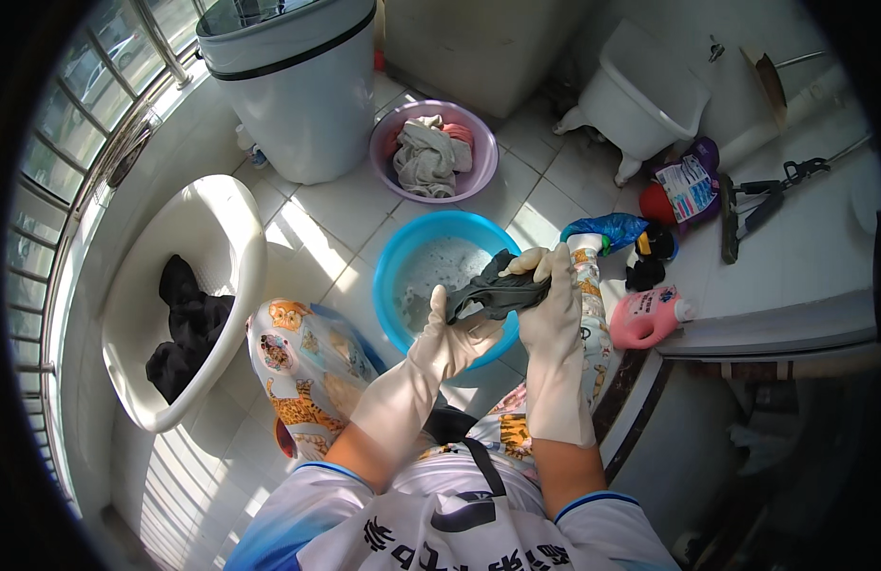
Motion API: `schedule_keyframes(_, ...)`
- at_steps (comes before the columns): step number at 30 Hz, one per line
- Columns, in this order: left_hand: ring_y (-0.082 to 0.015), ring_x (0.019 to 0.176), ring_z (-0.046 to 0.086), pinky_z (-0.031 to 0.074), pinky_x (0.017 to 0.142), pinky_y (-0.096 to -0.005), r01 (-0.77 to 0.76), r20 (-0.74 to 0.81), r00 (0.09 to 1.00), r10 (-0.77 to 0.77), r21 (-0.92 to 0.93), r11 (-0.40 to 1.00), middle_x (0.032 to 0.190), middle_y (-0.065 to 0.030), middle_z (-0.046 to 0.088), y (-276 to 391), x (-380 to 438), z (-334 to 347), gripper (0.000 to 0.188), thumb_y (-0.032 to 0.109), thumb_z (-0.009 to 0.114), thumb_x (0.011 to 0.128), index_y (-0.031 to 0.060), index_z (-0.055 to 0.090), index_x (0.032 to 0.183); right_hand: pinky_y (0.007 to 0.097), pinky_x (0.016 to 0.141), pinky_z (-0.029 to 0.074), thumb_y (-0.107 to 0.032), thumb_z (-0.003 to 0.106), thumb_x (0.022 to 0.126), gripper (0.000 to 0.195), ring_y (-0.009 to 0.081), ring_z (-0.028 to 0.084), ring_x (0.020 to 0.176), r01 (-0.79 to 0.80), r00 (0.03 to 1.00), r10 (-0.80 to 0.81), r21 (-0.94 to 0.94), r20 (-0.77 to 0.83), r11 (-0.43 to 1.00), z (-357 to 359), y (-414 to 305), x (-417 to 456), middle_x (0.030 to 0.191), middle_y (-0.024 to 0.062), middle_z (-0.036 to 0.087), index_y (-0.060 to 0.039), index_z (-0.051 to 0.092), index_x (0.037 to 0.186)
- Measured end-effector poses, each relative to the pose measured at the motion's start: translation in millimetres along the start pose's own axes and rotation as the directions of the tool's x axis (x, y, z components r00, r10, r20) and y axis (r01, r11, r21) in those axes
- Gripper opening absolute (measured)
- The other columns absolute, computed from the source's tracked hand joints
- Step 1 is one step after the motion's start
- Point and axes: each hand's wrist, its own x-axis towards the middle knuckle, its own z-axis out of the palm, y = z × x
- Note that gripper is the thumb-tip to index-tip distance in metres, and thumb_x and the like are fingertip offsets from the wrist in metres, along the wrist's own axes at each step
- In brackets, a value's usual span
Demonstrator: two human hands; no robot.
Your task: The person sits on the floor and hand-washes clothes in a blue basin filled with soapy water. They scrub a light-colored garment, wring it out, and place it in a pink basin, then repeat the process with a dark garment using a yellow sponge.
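Both my hands wear long cream rubber gloves. A dark grey wet cloth [501,289] is stretched between them above a blue plastic basin [385,285] of sudsy water. My right hand [555,285] grips the bunched right part of the cloth, fingers curled over it. My left hand [455,332] is at the cloth's lower left end, thumb raised and fingers extended under it; whether it grips the cloth is not plain. Beyond the blue basin, a purple basin [492,160] holds grey and pink fabric [430,157]. Black clothing [191,335] lies in a white tub [244,221] at my left.
A pink detergent bottle [644,317], a purple detergent pouch [690,182] and a floor squeegee [751,207] are at the right. A white washing machine [298,107] stands at the back left, and a white pedestal sink [640,93] at the back right. Window bars line the left.
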Motion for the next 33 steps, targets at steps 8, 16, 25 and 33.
schedule_keyframes(8, -0.0188, 0.091, 0.066, 0.058, 0.08, -0.0345, -0.151, -0.024, 0.988, 0.153, 0.057, 0.987, 0.111, -0.008, 0.066, 22.5, 5.0, -47.8, 0.042, 0.036, 0.046, 0.108, 0.009, 0.054, 0.139, 0.0425, 0.067, 0.048, -0.017, 0.074, 0.093, 0.026, 0.034, 0.06, 0.07, 0.259, 0.948, -0.103, -0.544, 0.301, 0.798, 50.3, 56.1, -78.3, 0.074, 0.0149, 0.061, -0.0042, 0.059, 0.078)
schedule_keyframes(16, -0.0195, 0.09, 0.066, 0.054, 0.082, -0.03, -0.223, -0.241, 0.924, 0.298, 0.295, 0.929, 0.097, -0.0057, 0.068, 16.0, 1.2, -11.6, 0.032, 0.029, 0.044, 0.11, 0.0075, 0.06, 0.126, 0.0413, 0.066, 0.05, -0.025, 0.076, 0.093, 0.029, 0.0307, 0.064, 0.073, -0.018, 0.994, -0.051, -0.621, -0.094, 0.784, 61.0, 90.1, -66.7, 0.08, 0.0141, 0.065, -0.0049, 0.061, 0.079)
schedule_keyframes(25, -0.0171, 0.086, 0.06, 0.051, 0.079, -0.0323, -0.033, -0.007, 0.999, 0.033, -0.064, 0.997, 0.093, -0.0027, 0.06, 14.7, 5.3, -25.1, 0.038, 0.044, 0.045, 0.108, 0.0093, 0.06, 0.101, 0.0442, 0.068, 0.052, -0.028, 0.069, 0.098, 0.029, 0.0382, 0.065, 0.077, -0.093, 0.995, 0.045, -0.718, -0.085, 0.69, 57.0, 96.8, -55.8, 0.084, 0.0183, 0.066, -0.0038, 0.061, 0.085)
schedule_keyframes(33, -0.0112, 0.091, 0.065, 0.053, 0.082, -0.0267, -0.172, -0.223, 0.871, 0.438, 0.696, 0.697, 0.105, -0.0053, 0.07, 18.4, 3.5, 9.0, 0.037, 0.034, 0.051, 0.108, 0.0022, 0.068, 0.116, 0.0452, 0.071, 0.052, -0.036, 0.064, 0.101, 0.035, 0.0373, 0.067, 0.077, -0.213, 0.972, 0.095, -0.63, -0.217, 0.747, 4.6, 137.6, -30.2, 0.084, 0.0168, 0.068, -0.0036, 0.063, 0.089)
